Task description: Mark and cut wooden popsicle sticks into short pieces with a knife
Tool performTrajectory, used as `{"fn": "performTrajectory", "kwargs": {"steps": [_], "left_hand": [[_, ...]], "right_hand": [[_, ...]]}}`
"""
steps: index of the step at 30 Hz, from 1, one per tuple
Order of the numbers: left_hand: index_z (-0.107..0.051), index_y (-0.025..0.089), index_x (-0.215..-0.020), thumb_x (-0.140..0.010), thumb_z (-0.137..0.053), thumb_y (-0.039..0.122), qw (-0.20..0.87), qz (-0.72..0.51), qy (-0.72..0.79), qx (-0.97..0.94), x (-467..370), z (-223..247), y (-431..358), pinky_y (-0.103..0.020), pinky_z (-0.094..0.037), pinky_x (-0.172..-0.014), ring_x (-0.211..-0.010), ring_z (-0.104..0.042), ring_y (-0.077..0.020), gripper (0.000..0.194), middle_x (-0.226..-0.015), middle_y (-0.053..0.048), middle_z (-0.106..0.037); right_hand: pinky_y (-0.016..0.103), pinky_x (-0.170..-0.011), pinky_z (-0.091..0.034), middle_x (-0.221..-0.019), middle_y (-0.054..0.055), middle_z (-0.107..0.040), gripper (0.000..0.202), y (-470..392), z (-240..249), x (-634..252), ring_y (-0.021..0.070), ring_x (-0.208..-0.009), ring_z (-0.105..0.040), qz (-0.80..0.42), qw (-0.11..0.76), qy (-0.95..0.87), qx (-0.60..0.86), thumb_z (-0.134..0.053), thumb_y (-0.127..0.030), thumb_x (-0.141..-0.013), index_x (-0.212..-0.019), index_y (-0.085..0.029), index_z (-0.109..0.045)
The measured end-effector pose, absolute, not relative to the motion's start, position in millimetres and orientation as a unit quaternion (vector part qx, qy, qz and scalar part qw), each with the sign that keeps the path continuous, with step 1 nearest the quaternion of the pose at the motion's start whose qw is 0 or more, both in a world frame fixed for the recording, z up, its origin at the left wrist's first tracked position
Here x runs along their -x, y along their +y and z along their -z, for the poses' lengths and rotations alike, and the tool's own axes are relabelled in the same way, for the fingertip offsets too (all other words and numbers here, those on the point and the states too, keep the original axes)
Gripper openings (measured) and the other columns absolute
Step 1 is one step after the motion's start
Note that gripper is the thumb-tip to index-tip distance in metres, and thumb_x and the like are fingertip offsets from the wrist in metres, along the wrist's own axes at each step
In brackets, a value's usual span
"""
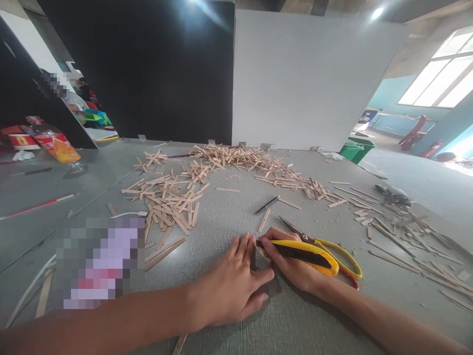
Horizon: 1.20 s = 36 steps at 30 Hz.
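My right hand [286, 261] is wrapped round a yellow and black cutter knife [306, 255], its front end pointing left toward the fingertips of my left hand. My left hand [236, 281] lies on the grey table [218, 227] with its fingers spread; a small bit of wood [261, 249] shows between the two hands. Under and behind the knife rest scissors [338, 251] with yellow and red handles. A short wooden stick [263, 220] and a black pen [267, 205] lie just beyond my hands.
Piles of wooden sticks [173, 207] spread across the left, back and right. Black [158, 69] and white [303, 79] panels stand behind. An orange drink bottle [55, 142] is at the left, near a red and white pencil-like rod [40, 206]. A blurred purple object [107, 261] lies left.
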<state>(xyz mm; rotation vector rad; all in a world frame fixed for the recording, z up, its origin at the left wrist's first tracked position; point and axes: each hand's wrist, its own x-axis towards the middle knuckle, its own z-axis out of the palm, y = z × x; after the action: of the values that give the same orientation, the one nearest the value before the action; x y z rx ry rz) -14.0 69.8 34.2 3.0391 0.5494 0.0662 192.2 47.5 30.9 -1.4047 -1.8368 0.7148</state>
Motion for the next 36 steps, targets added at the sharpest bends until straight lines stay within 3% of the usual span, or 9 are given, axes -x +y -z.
{"fn": "performTrajectory", "kwargs": {"steps": [20,28,36], "left_hand": [[-0.061,0.017,-0.131,-0.105,-0.044,0.047,0.01,-0.025,0.17,-0.985,14.2,-33.0,69.4,-0.07,-0.037,-0.112,-0.146,-0.034,-0.0542,0.043,-0.154,-0.032,-0.045],[-0.063,0.017,-0.129,-0.104,-0.046,0.046,0.034,-0.032,0.177,-0.983,15.2,-34.4,69.4,-0.073,-0.037,-0.11,-0.146,-0.033,-0.055,0.041,-0.156,-0.032,-0.043],[-0.063,0.019,-0.127,-0.104,-0.047,0.047,0.042,-0.036,0.19,-0.98,15.4,-33.9,68.3,-0.074,-0.036,-0.11,-0.149,-0.031,-0.0535,0.039,-0.158,-0.029,-0.043]], "right_hand": [[0.029,-0.062,-0.044,-0.076,0.002,-0.065,0.04,45.8,-33.4,-192.6,0.0155,-0.067,-0.056,-0.289,0.345,-0.703,0.551,-0.045,-0.049,-0.106,-0.083,-0.022,-0.061],[0.029,-0.06,-0.041,-0.07,-0.001,-0.057,0.043,46.5,-30.4,-192.6,0.0139,-0.062,-0.048,-0.293,0.361,-0.713,0.525,-0.043,-0.049,-0.107,-0.075,-0.022,-0.053],[0.029,-0.062,-0.04,-0.068,-0.004,-0.052,0.039,50.5,-34.5,-197.8,0.0135,-0.06,-0.045,-0.278,0.323,-0.746,0.511,-0.043,-0.045,-0.108,-0.077,-0.023,-0.051]]}}
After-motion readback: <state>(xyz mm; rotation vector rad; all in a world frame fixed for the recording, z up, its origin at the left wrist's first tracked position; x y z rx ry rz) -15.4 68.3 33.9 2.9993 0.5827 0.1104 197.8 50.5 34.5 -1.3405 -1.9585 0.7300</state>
